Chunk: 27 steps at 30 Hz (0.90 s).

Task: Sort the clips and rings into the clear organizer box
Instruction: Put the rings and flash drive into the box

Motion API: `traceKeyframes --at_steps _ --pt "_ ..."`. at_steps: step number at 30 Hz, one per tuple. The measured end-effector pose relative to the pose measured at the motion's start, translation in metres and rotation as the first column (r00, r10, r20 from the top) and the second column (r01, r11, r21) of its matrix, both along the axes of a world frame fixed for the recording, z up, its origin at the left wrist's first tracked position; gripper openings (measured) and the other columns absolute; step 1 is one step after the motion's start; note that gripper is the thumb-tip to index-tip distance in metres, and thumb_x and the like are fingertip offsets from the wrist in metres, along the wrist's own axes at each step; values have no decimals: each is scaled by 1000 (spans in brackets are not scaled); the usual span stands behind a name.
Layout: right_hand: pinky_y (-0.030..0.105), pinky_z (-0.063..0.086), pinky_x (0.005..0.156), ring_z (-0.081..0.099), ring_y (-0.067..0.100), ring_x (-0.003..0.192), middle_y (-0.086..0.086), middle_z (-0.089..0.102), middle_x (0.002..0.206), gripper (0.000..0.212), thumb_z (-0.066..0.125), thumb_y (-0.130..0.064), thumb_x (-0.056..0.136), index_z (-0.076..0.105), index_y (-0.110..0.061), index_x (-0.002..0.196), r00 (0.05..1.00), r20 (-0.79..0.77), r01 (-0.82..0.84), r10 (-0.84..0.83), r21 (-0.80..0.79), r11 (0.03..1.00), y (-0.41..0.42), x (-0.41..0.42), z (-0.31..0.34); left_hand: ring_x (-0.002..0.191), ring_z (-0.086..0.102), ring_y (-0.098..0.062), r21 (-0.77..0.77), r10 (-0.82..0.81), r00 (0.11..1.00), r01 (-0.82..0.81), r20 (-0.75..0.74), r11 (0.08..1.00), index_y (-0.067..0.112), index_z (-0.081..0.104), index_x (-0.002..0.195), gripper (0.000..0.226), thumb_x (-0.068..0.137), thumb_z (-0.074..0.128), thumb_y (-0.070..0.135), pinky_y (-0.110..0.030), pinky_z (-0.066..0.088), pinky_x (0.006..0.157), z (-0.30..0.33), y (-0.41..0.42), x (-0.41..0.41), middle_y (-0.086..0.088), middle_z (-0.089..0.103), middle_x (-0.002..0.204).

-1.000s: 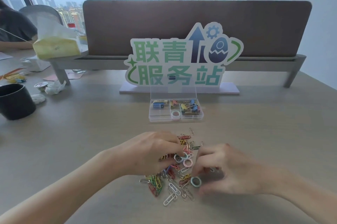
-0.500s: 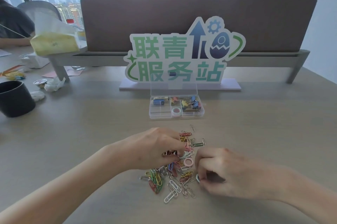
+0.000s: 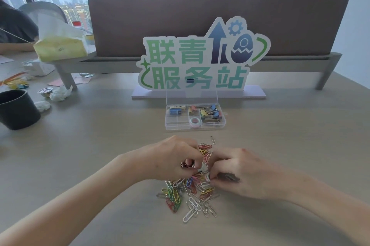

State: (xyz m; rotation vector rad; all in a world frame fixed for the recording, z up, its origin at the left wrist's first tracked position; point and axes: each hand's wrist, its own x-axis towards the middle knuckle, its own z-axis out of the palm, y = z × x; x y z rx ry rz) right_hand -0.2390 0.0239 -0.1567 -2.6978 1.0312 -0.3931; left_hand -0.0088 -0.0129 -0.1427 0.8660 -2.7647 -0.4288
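Observation:
A pile of coloured paper clips [image 3: 190, 191] lies on the desk in front of me. My left hand [image 3: 170, 159] hovers over its far left side and pinches a small ring [image 3: 200, 169] between curled fingers. My right hand [image 3: 240, 175] meets it from the right, its fingers curled round another pale ring [image 3: 208, 177]. Beyond the pile stands the clear organizer box [image 3: 177, 123] with its lid up. It holds binder clips [image 3: 209, 113], a blue item at back left and one ring [image 3: 195, 120] in a front compartment.
A large green-lettered sign [image 3: 200, 59] stands behind the box, before a brown desk divider [image 3: 200, 17]. At the left are a black cup [image 3: 17, 108], crumpled tissues [image 3: 60, 92], a tissue box [image 3: 60, 47], and another person's arm at the far left.
My right hand has moved up and left toward my left hand, lifting a ring out of the pile. Both hands now meet over the middle of the clips.

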Motion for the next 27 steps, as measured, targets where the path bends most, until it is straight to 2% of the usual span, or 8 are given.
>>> traceKeyframes --at_steps 6,12,16,20,24,27 --pt "20 46 73 55 1 84 -18 54 106 10 64 -37 89 69 -29 91 999 30 9 -10 44 999 -3 -2 -4 82 51 -8 3 2 990 -2 141 1000 18 69 94 12 83 66 15 -26 47 76 7 -4 -6 3 57 95" --pt "26 47 68 54 9 77 -10 53 104 8 55 -34 86 58 -26 82 1000 -2 21 -21 -18 1000 0 2 -9 85 52 -11 -16 20 997 -19 81 1000 20 64 88 13 75 66 20 -35 48 76 1 -2 -8 7 56 98" --pt "20 46 66 52 4 73 -11 56 92 7 58 -30 87 58 -24 83 1000 18 14 -14 -24 1000 -4 -3 -2 85 59 -6 -39 24 998 -26 -54 999 18 66 86 9 78 69 17 -25 49 78 9 -5 -4 7 66 94" --pt "8 41 64 55 -1 69 -14 61 79 5 66 -22 85 63 -23 82 993 100 61 -60 -14 998 -20 -13 18 75 63 -5 -18 106 982 -110 -154 994 14 71 86 5 81 71 12 -13 52 69 22 -19 8 9 70 79" --pt "2 38 62 57 -5 63 -18 61 71 8 73 -16 81 68 -21 78 979 169 132 -117 -83 988 -53 -10 34 70 65 -5 -4 232 955 -237 -187 971 14 73 81 1 81 73 15 -6 45 64 28 -42 20 8 70 70" --pt "1 37 63 57 -10 65 -16 62 73 3 72 -18 82 71 -16 80 973 168 176 -160 -85 981 -89 -1 36 70 63 -4 1 309 933 -314 -185 949 15 72 81 2 82 72 16 -7 45 64 28 -64 26 10 69 71"
